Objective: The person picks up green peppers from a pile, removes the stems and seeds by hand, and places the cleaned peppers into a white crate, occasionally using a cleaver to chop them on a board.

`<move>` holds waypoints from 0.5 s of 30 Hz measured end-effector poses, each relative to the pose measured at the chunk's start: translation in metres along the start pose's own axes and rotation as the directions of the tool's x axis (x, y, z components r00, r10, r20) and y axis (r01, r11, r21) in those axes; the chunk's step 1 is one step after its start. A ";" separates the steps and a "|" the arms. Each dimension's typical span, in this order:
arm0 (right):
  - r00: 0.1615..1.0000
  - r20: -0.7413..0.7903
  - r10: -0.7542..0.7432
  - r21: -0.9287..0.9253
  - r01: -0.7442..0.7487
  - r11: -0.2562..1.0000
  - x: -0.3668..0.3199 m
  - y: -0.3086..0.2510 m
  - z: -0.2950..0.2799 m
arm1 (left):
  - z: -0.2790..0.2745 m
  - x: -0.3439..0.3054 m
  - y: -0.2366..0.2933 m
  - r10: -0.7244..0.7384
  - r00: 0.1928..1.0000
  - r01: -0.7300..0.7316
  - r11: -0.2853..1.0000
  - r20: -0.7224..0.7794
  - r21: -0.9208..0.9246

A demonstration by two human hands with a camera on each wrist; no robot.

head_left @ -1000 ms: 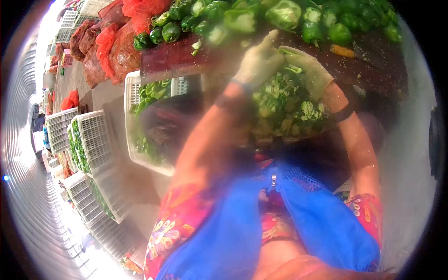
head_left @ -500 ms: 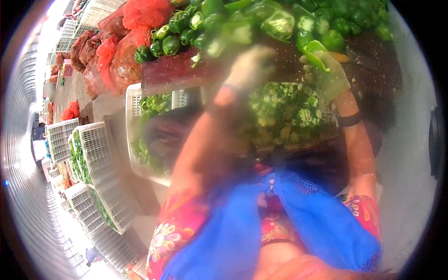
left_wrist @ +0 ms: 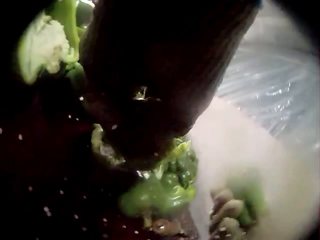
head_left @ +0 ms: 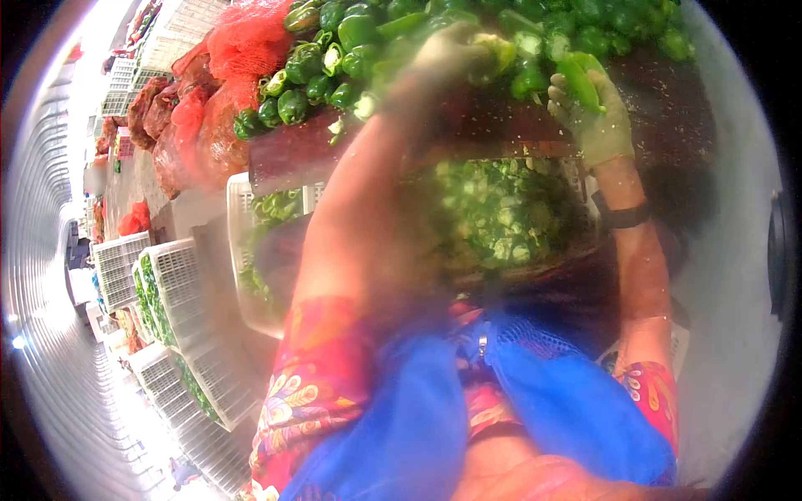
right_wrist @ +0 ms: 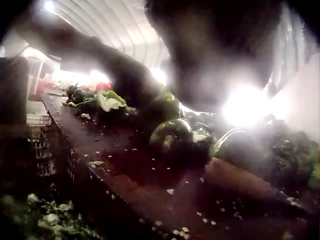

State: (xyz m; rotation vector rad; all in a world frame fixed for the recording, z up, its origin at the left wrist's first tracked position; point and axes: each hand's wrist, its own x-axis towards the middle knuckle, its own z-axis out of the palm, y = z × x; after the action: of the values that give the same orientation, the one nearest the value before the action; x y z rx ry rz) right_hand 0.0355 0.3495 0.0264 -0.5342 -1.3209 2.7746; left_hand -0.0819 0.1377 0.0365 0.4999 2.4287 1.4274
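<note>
In the head view the gloved left hand (head_left: 451, 52) reaches over the pile of green peppers (head_left: 606, 23), its fingers at a pale green piece (head_left: 499, 52); blur hides whether it grips it. The gloved right hand (head_left: 600, 121) holds an elongated green pepper piece (head_left: 580, 82) above the dark table (head_left: 501, 125), fingers curled beside it. The left wrist view has the dark left hand (left_wrist: 145, 85) over peppers (left_wrist: 157, 195), with the right hand's fingers (left_wrist: 227, 207) at lower right. A dark shape fills the top of the right wrist view.
A crate of cut pepper pieces (head_left: 501, 209) stands below the table edge, a white crate (head_left: 241, 217) left of it. Red mesh sacks (head_left: 246, 42) lie at upper left, stacked white crates (head_left: 175, 280) further left. An orange-brown piece (right_wrist: 235, 177) lies on the table, with scattered seeds.
The hands, close together over the crate a second ago, are apart. My left hand has moved forward into the pile; my right has moved right, with the green piece in it.
</note>
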 end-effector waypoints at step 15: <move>0.965 0.175 0.197 0.020 -0.204 0.979 0.015 0.061 0.033 | 0.026 -0.037 -0.057 -0.027 0.983 -0.033 0.946 -0.180 -0.322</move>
State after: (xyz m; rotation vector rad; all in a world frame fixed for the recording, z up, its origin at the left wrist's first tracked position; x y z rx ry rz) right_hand 0.0190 0.2881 -0.0054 -0.4587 -1.3100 3.0670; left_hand -0.0467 0.1159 -0.0237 0.3062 2.2536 1.9026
